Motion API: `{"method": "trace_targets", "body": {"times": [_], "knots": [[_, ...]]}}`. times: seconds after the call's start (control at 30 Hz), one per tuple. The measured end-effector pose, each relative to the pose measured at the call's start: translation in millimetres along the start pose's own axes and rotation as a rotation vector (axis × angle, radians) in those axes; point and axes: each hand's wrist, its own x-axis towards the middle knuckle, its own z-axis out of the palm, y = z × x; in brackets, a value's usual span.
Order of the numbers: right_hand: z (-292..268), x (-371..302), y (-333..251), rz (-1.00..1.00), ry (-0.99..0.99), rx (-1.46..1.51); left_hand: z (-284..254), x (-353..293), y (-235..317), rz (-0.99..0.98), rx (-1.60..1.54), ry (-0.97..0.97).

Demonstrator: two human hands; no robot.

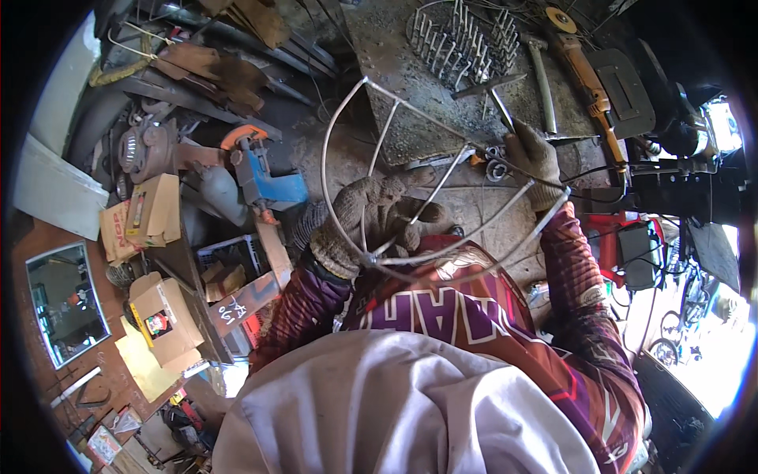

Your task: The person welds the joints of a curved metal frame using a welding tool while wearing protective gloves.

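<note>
My left hand (359, 225), in a dirty knitted work glove, is closed around the lower left of a round wire frame (325, 162). This frame is made of thin metal rods, with two rings joined by several straight struts, and it lies tilted over my lap. My right hand (537, 162), gloved as well, grips the handle of a chipping hammer (491, 87) beyond the frame's right side. The hammer's narrow head is over the near edge of the metal worktable (379, 47). Part of the right hand's grip is hidden behind its back.
On the worktable are a cluster of short upright metal rods (462, 43), another hammer (542, 87) and an orange angle grinder (580, 67). A blue clamp-like machine (268, 178) stands left, near cardboard boxes (162, 316). Cables hang at right.
</note>
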Motion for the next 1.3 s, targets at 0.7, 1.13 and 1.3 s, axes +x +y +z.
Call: {"method": "trace_targets", "body": {"times": [0.7, 1.13, 1.3], "knots": [[29, -15, 8, 0.078, -0.025, 0.086, 23, -17, 10, 0.084, -0.030, -0.285], [34, -19, 17, 0.128, -0.041, 0.085, 33, -21, 13, 0.058, -0.052, -0.369], [32, -19, 14, 0.152, -0.033, 0.047, 35, -20, 13, 0.042, -0.053, -0.391]]}}
